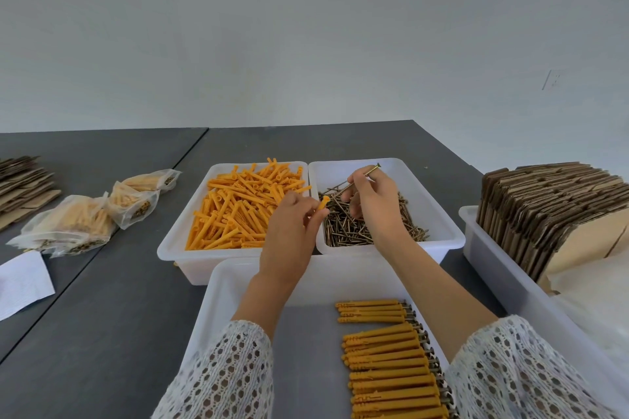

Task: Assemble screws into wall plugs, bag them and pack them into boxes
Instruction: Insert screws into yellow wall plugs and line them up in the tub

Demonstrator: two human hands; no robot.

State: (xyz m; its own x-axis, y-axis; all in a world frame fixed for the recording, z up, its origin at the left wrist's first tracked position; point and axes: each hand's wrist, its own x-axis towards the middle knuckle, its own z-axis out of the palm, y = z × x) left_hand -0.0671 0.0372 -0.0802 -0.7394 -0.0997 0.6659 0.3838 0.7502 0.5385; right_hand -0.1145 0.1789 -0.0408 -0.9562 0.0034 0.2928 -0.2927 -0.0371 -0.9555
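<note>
While both forearms are stretched forward over the near tray, an orange wall plug is pinched in the curled fingers of the left hand above the seam between the plug bin and screw bin; a single screw is pinched, raised and tilted, by the right hand.

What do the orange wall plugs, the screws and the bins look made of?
Wall plugs: likely moulded plastic, uniform matte orange. Screws: metal, dull brassy sheen, possibly plated. Bins: translucent white plastic, smooth rolled rims.
</note>
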